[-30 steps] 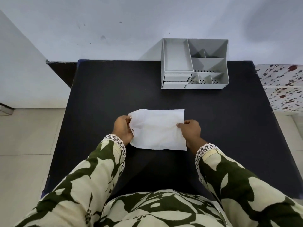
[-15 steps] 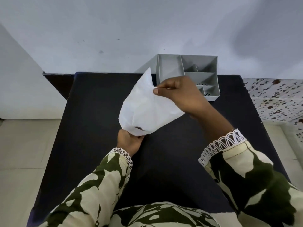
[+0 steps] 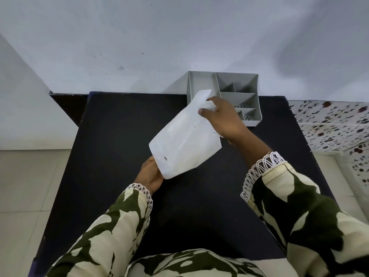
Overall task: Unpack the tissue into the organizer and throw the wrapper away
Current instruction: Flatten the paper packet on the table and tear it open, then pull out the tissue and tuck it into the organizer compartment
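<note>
A white plastic tissue pack [image 3: 184, 144] is held tilted in the air above the black table [image 3: 111, 136]. My left hand [image 3: 150, 173] grips its lower end from underneath. My right hand [image 3: 221, 117] pinches its crumpled upper end, close in front of the grey organizer [image 3: 246, 82]. The organizer stands at the table's far edge against the wall, with one long compartment on the left and several small ones on the right. Its compartments look empty where visible; my right hand and the pack cover its front left part.
A pale wall rises right behind the organizer. A surface with a speckled floral cover [image 3: 331, 124] adjoins the table on the right. Tiled floor [image 3: 26, 186] lies to the left of the table. My patterned sleeves fill the bottom of the view.
The pack was lifted off the table and tilted up. My right hand has shifted to its top end and crumpled it, nearer the organizer. My left hand stays under the lower end.
</note>
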